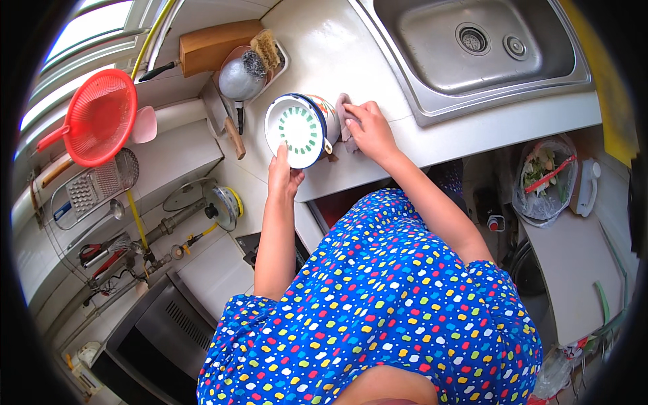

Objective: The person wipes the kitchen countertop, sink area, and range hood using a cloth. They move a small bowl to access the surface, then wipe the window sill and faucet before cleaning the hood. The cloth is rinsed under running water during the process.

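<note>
My left hand (pixel 286 172) grips the near rim of a white enamel dish (pixel 299 130) with a dark blue edge and green marks inside, tilted to face left. Right behind the dish is a white enamel pot or mug (pixel 329 119) with a blue rim, a small handle and a red-orange pattern; whether the two are joined is hidden. My right hand (pixel 368 126) holds a greyish-pink cloth (pixel 344 114) between thumb and fingers, just right of the pot, over the white counter (pixel 349 55). Part of the cloth hangs low beside the pot.
A steel sink (pixel 430 61) lies at upper right. Left of the dish are a cleaver with wooden handle (pixel 234 137), a metal ladle (pixel 242 78), steel wool, a brush (pixel 267 49) and a wooden knife block (pixel 217 45). A red strainer (pixel 101 119) hangs farther left.
</note>
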Tool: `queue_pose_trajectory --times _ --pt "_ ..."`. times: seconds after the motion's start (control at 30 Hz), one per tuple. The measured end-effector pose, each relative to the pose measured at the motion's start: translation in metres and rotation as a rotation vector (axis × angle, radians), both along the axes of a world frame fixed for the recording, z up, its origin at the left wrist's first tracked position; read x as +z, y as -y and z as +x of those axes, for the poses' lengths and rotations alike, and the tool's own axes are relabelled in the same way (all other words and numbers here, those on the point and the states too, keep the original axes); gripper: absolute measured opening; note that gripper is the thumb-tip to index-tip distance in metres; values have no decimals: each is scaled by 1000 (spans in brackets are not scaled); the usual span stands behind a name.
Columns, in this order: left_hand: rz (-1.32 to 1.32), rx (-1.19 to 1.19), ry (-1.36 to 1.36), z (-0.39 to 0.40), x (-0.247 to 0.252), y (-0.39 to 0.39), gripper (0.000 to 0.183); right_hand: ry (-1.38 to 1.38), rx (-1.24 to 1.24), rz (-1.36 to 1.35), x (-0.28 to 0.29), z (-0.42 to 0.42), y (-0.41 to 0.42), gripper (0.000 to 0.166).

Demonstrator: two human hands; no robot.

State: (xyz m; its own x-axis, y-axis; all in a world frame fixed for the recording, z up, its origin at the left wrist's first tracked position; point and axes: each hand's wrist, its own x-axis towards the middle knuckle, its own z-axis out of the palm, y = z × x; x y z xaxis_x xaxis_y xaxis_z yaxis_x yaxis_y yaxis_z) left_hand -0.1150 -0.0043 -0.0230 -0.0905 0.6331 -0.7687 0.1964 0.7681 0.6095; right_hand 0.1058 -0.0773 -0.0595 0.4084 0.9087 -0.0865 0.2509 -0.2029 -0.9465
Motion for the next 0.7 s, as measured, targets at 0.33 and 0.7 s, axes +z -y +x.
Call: queue_pose_trajectory --times 0.33,0.7 --pt "189 -268 -64 5 11 20 42 -201 85 307 18 -3 -20 37" --pt "158 -165 -18 16 1 26 45 221 -11 -27 -6 -40 16 42"
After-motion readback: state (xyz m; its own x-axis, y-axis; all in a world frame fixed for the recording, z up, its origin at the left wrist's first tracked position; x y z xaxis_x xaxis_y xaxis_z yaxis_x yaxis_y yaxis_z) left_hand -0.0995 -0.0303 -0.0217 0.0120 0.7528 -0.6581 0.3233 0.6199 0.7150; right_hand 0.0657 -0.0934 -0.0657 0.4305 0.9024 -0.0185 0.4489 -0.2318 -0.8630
